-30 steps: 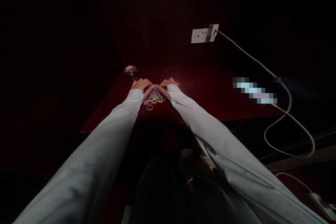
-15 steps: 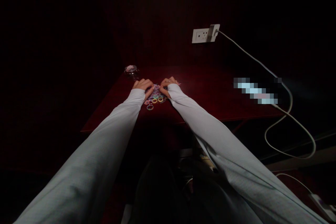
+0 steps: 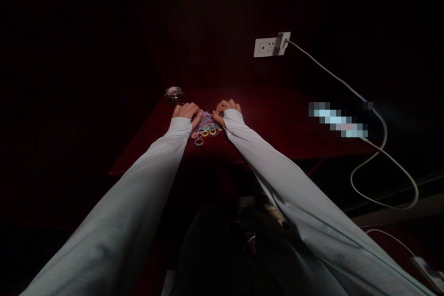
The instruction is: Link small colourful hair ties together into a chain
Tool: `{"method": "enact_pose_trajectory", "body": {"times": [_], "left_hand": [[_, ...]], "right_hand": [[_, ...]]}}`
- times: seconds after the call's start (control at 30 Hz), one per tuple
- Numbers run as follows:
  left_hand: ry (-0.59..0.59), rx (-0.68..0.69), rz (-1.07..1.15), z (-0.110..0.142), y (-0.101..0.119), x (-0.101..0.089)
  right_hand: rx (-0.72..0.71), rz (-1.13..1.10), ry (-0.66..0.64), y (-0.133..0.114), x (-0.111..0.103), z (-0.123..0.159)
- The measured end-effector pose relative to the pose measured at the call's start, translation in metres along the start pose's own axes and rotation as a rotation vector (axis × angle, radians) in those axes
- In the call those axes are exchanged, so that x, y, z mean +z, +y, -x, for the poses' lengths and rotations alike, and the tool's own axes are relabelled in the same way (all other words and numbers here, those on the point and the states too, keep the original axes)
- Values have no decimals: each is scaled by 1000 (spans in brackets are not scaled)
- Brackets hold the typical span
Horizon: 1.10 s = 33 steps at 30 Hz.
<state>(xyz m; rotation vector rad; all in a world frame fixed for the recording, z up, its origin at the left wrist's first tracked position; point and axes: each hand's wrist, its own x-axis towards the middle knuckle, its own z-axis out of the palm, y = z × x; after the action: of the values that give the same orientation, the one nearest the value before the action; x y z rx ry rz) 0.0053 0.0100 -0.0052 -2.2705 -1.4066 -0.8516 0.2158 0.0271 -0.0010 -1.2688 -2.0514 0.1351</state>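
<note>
Dim room, dark wall (image 3: 215,41) behind, light falling mainly on a deep-red table (image 3: 270,134). Head view, the only one: a small clear jar (image 3: 174,96) stood near the table's back left corner, just beyond the left hand (image 3: 187,112). Something pale pink showed at its top; whether lid or contents could not be told. Its lower part looked see-through, but too dark to make out what was inside.

Between the hands lay a loose pile of small coloured bands (image 3: 207,126), directly on the table: mostly purple, with green, pink and yellow rings among them. One greyish ring (image 3: 199,142) lay at the near edge.

Left hand: fingers curled at the pile's left side, thumb close to them. Right hand (image 3: 225,110): likewise bent, at the pile's right side. Thin strands showed between the two; could not tell whether either had hold of a band. Pale grey sleeves (image 3: 145,166) reached both wrists.

Farther right, a white cable (image 3: 322,67) ran from a plug (image 3: 283,40) in the wall socket (image 3: 264,48).
</note>
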Motion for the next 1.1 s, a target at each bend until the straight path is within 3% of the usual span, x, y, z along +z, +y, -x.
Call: {"method": "enact_pose_trajectory", "body": {"times": [0.23,0.4,0.6,0.7,0.9,1.1], "left_hand": [[117,-75,-43,3,-2,-1],[107,-120,-35,3,-2,-4],[13,-33,2,3,6,-4],[-7,-1,44,4,8,-6],[57,-26,30,7,1,-7],[187,-170,-61,7,-27,3]], "right_hand": [[49,8,120,9,1,-1],[80,32,196,18,3,-5],[-136,2,79,10,5,1],[-156,-11,49,7,6,2],[21,-31,141,18,1,-3],[324,14,262,38,-13,-6]]}}
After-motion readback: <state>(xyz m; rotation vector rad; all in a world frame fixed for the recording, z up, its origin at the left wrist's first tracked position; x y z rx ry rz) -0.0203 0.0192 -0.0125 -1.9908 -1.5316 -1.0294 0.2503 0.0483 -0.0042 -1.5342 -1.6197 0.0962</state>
